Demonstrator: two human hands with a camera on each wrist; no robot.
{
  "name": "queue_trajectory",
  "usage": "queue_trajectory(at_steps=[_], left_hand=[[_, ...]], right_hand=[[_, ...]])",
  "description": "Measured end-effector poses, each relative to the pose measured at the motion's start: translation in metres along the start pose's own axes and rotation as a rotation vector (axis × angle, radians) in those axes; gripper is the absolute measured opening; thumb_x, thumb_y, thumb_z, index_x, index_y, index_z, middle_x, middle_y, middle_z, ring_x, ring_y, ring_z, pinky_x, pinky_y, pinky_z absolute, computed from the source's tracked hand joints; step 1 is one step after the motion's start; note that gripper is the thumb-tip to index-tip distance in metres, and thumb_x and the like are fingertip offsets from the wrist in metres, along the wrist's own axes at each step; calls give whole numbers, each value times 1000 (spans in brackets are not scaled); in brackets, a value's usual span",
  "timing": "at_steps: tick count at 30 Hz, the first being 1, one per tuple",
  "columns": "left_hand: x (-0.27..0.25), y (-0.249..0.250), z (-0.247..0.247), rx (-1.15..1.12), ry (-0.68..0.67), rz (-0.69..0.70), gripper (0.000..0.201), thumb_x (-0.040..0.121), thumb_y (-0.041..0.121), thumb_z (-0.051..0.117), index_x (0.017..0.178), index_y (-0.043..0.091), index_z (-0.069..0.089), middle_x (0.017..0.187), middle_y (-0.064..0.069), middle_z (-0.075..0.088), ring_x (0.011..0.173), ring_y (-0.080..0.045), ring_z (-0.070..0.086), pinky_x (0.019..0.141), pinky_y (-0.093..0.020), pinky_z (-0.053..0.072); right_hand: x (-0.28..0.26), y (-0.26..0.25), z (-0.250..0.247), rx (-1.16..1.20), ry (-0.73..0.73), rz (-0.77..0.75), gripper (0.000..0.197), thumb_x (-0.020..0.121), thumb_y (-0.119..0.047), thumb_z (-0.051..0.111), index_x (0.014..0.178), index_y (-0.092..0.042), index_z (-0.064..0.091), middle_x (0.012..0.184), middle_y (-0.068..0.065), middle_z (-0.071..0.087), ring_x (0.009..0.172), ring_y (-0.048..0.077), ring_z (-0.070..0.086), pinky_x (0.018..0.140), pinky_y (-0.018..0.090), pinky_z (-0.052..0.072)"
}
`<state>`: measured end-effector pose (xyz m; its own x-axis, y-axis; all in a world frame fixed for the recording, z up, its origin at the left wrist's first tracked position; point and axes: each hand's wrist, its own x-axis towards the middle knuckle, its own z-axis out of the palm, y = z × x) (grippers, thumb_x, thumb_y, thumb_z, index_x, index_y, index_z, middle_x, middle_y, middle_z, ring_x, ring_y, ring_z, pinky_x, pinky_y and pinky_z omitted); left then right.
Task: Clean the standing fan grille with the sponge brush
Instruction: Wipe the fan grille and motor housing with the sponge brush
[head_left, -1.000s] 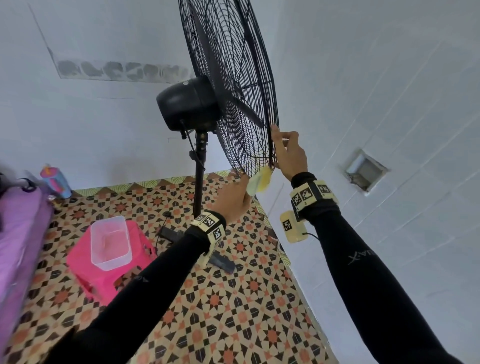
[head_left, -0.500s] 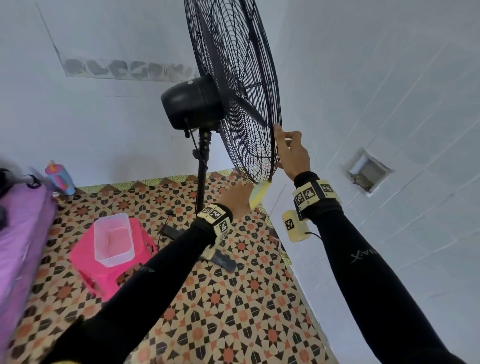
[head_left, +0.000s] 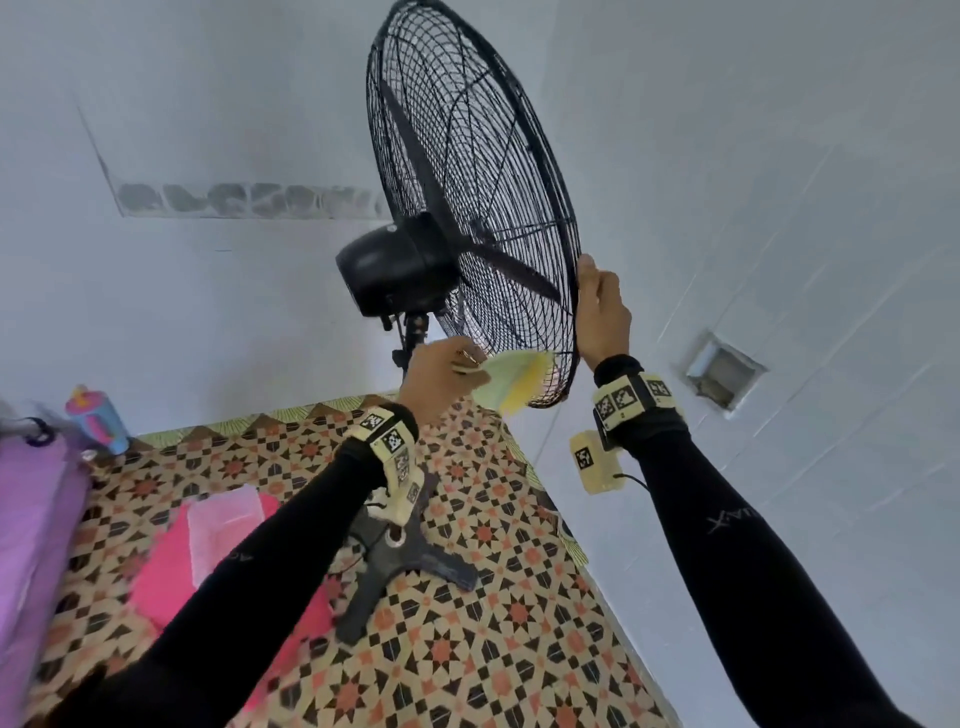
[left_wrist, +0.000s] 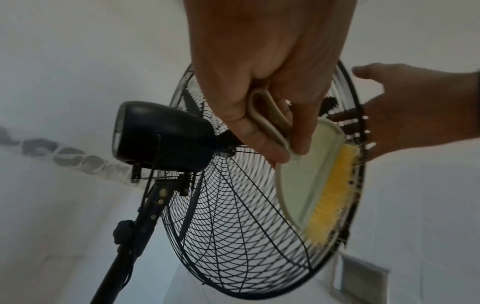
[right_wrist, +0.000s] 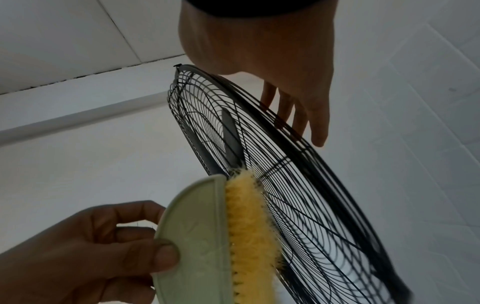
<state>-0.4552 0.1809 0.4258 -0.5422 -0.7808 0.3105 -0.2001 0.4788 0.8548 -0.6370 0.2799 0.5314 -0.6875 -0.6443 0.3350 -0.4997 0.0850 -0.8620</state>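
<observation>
The black standing fan grille (head_left: 467, 208) rises in the middle of the head view, tilted, with its motor housing (head_left: 395, 270) behind it. My left hand (head_left: 441, 374) grips the handle loop of the pale green sponge brush (head_left: 514, 384). The brush's yellow sponge edge (left_wrist: 335, 189) lies against the lower grille wires near the rim. My right hand (head_left: 602, 312) holds the grille rim on its right side, thumb along the edge and fingers (right_wrist: 298, 115) laid over the front wires. The right wrist view shows the brush (right_wrist: 197, 236) and the grille (right_wrist: 324, 205) close up.
The fan's cross-shaped base (head_left: 400, 566) stands on a patterned tile floor. Left of it a pink stool (head_left: 161, 566) carries a clear plastic tub (head_left: 223, 525). A purple cloth surface (head_left: 31, 519) and a blue bottle (head_left: 98, 421) sit far left. A white tiled wall with a recess (head_left: 722, 369) is close on the right.
My left hand has lifted the brush up onto the lower grille near the rim. My right hand stays on the rim. The head view has tilted upward.
</observation>
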Motion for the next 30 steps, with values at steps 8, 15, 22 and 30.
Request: queue_trajectory(at_steps=[8, 15, 22, 30], left_hand=[[59, -28, -74, -513, 54, -194, 12, 93, 7, 76, 103, 3, 72, 88, -12, 75, 70, -23, 71, 68, -28, 63], [104, -47, -80, -732, 32, -364, 50, 98, -2, 63, 145, 6, 47, 121, -25, 68, 82, -34, 75, 65, -33, 64], [121, -48, -63, -731, -29, -376, 38, 99, -3, 59, 137, -1, 60, 116, -25, 71, 75, -29, 78, 65, -31, 64], [123, -53, -63, -707, 82, -386, 34, 95, -5, 62, 129, -1, 66, 113, -23, 73, 79, -28, 77, 73, -34, 65]], right_hand=[[22, -58, 39, -46, 209, -179, 56, 95, -66, 53, 128, -21, 53, 118, -7, 65, 107, 12, 61, 94, 25, 45], [25, -58, 57, -90, 357, -168, 61, 88, -72, 57, 128, -26, 53, 115, -7, 69, 106, 12, 64, 100, 35, 51], [29, -53, 56, -111, 385, -164, 60, 89, -70, 57, 128, -24, 54, 117, -5, 69, 106, 11, 64, 101, 38, 51], [31, -54, 59, -101, 385, -170, 61, 89, -71, 57, 128, -24, 54, 118, -4, 70, 108, 13, 65, 102, 37, 51]])
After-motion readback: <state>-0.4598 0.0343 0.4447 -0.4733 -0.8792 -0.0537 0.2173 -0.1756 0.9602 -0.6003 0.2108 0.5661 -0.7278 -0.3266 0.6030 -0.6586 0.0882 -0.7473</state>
